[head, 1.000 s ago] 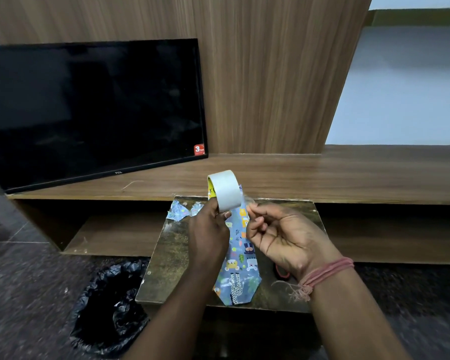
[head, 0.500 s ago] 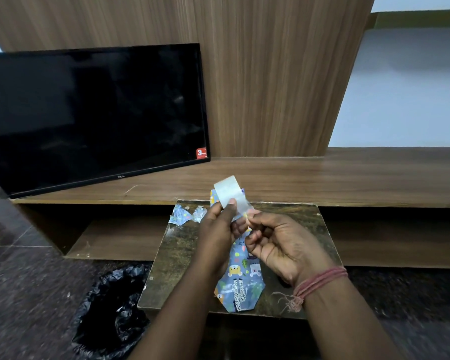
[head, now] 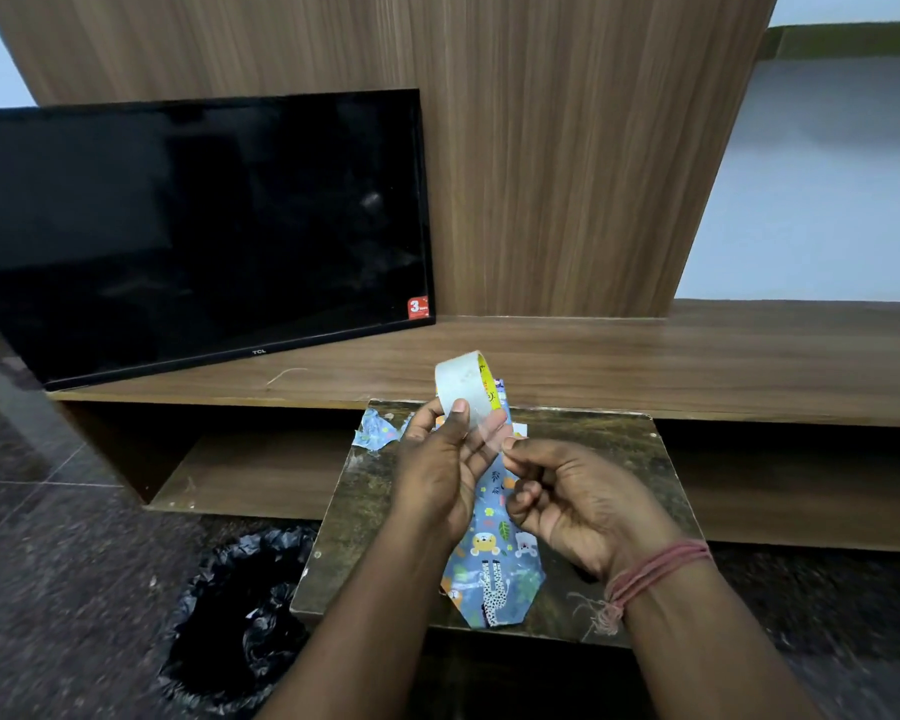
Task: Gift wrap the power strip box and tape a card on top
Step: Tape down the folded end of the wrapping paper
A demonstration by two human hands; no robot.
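Observation:
The box wrapped in blue animal-print paper (head: 494,558) lies lengthwise on a small dark table (head: 614,459), its near end folded to a point. Above it my left hand (head: 437,475) grips a roll of clear tape (head: 461,379) with a yellow core, thumb on its outer face. My right hand (head: 567,501) pinches the free end of a clear tape strip (head: 487,433) pulled from the roll. No card is recognisable; a white bit peeks out behind my left fingers.
Scraps of the blue paper (head: 378,432) lie at the table's far left corner. A bin with a black bag (head: 240,610) stands on the floor to the left. Behind runs a long wooden shelf (head: 697,356) with a black TV (head: 193,231).
The roll has risen a little in my left hand, and my right hand has drawn the tape end down and away, lengthening the strip.

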